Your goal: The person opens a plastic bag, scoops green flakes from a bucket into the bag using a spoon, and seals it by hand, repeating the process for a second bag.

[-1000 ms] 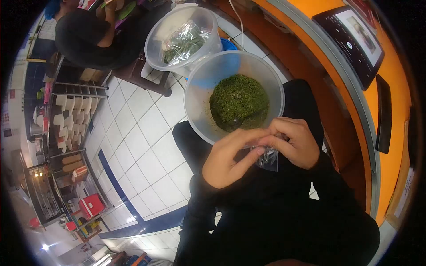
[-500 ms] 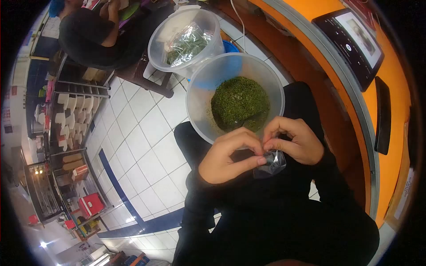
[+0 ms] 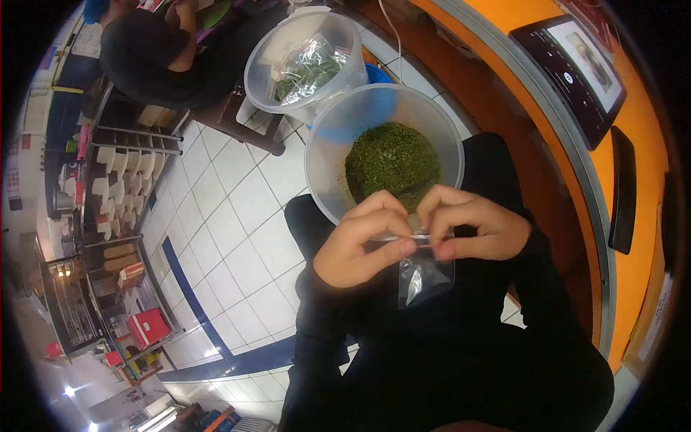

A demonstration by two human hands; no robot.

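A small clear zip bag point(image 3: 426, 279) hangs between my hands, with no contents visible in it. My left hand point(image 3: 366, 241) pinches its top edge from the left, thumb against fingers. On the other side, my right hand point(image 3: 479, 229) pinches the same edge near the red strip of the seal. Both hands are just over the near rim of a large translucent bucket point(image 3: 317, 155). Inside that bucket lies a heap of chopped dried green herb point(image 3: 392, 162), its near part covered by my fingers.
Behind stands a second translucent bucket point(image 3: 260, 72) with filled clear bags point(image 3: 311, 75). Another person point(image 3: 147, 57) sits at the upper left near a brown stool point(image 3: 241, 126). On the orange counter point(image 3: 497, 32) at right rests a tablet point(image 3: 572, 75). Shelves point(image 3: 129, 137) line the left.
The bag now hangs lower and straighter, showing more of its length. My hands have drawn slightly apart along its top edge, and the dark spoon-like shape in the herb is now hidden.
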